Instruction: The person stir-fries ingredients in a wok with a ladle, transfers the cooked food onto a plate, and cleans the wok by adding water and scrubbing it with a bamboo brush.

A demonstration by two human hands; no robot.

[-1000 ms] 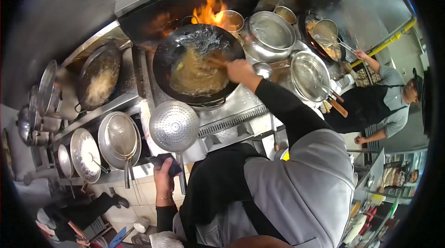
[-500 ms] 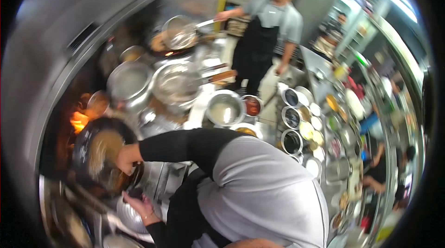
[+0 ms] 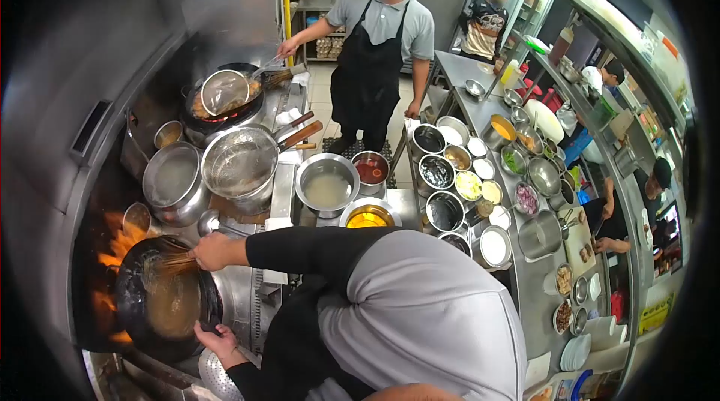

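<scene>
My right hand is closed around a bamboo wok brush, its bristles inside a black wok. Brownish, foamy liquid lies in the wok beneath the brush. At the wok's near edge, my left hand grips the rim with the palm turned up and the thumb showing; the wok partly hides its other fingers. Flames rise along the wok's far side. Beside my left wrist, a perforated metal strainer is partly covered by the arm.
A co-worker holds a strainer over another wok. Between us stand a metal pot, a wooden-handled strainer, a pot of cloudy liquid and a bowl of yellow oil. Ingredient containers crowd a counter behind me.
My view has shifted and sharpened. My right hand has swung the brush from pointing down into the wok to lying across it. The co-worker's strainer sits closer over the other wok.
</scene>
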